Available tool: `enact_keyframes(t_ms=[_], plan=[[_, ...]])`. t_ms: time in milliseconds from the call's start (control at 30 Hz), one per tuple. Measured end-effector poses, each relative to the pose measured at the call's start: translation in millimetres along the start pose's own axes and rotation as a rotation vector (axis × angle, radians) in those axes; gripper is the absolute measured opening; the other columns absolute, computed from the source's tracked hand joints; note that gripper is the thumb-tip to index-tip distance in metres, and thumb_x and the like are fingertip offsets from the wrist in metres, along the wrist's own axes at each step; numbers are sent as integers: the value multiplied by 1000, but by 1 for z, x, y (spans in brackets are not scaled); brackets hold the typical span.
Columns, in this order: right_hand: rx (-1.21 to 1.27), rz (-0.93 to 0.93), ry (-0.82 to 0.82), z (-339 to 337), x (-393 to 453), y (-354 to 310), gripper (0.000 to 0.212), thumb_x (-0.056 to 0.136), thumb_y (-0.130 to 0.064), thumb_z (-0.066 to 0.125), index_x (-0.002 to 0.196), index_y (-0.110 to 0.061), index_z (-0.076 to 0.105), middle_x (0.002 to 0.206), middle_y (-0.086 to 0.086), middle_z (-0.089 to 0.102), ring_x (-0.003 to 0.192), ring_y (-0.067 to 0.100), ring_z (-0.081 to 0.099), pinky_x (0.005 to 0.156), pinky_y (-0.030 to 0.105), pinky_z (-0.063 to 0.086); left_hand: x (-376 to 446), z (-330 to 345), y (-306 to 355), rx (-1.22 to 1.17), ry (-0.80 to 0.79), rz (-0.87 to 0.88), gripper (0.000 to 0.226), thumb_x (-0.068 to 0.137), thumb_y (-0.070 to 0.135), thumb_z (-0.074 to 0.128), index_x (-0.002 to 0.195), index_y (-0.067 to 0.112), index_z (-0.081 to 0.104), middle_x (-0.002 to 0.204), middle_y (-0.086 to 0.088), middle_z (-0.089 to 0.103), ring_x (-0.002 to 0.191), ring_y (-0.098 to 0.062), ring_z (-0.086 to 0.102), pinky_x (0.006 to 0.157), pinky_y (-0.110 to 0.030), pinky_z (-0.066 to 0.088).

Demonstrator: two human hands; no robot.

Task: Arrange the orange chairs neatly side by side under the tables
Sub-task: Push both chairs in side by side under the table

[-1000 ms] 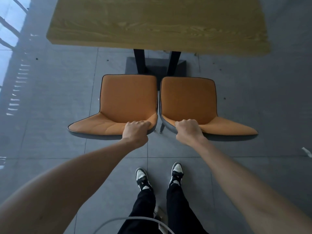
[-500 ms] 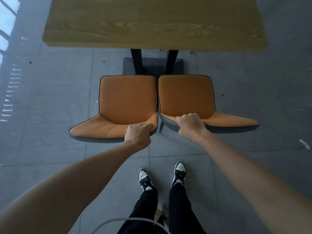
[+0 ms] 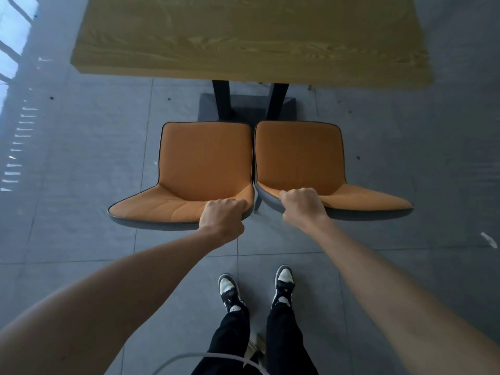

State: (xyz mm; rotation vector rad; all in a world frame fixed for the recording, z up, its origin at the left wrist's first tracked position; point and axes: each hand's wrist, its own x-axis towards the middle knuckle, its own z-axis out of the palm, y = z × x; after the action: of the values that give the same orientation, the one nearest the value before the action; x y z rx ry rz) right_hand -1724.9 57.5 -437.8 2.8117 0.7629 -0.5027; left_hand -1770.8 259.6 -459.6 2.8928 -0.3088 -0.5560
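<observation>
- Two orange upholstered chairs with dark grey piping are seen from above on the grey tiled floor, side by side at the near edge of the yellow wood-grain table.
- The left orange chair is gripped at the top of its backrest by the left hand, whose fingers are curled over the rim.
- The right orange chair is held the same way by the right hand, fingers wrapped over the backrest top.
- The two seats stand almost touching along their inner sides, their front edges just short of the table's black pedestal legs and dark base plate; neither seat lies under the tabletop yet.
- The step in hand is judged to be the push inward: both backrests would best be advanced evenly and together, so that the front edges stay level and the narrow seam between the chairs is kept.
- Care is called for near the pedestal, since the inner chair legs may catch on the base plate; whether they will clear it cannot be told.
- The floor is glossy, with window light reflected along its left edge.
</observation>
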Motion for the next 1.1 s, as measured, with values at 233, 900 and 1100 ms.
enact_keyframes(t_ms=[233,900,1100], plan=[[-26,-18,-19,-1,1,3,6,84,-9,56,81,-15,54,74,6,68,66,25,65,57,29,37,1,1,-1,16,21,24,19,76,13,57,92,23,58,83,3,67,70,-22,63,58,-31,45],[31,-82,34,-3,31,29,18,79,0,55,71,-14,46,61,4,60,51,22,52,52,28,33,50,-13,3,55,49,97,18,76,7,53,88,20,55,73,4,63,58,-19,58,53,-29,40],[-22,-125,76,-7,48,37,12,74,-1,63,72,-13,59,61,7,66,53,26,64,49,27,35,70,-21,-13,114,58,126,21,75,9,52,93,21,57,75,5,66,58,-18,59,50,-28,34]])
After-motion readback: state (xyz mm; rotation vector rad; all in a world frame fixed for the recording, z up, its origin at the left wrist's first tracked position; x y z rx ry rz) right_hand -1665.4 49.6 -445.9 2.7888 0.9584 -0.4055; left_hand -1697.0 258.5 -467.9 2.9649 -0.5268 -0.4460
